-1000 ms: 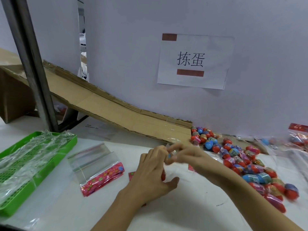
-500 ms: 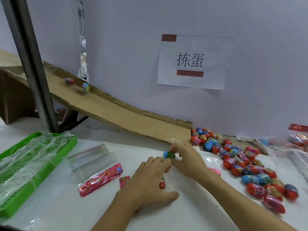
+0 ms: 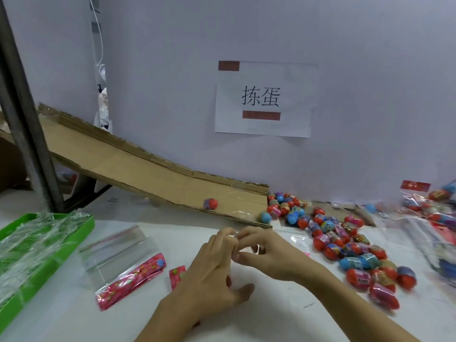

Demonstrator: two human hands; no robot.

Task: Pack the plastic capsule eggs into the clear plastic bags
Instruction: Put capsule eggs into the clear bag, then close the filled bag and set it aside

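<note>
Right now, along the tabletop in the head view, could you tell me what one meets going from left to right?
Green tray → stack of clear bags → left hand → right hand → loose capsule eggs → filled bags.

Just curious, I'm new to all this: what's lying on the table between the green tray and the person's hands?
In the head view, a stack of clear bags with pink headers lies between the green tray and the left hand.
</note>
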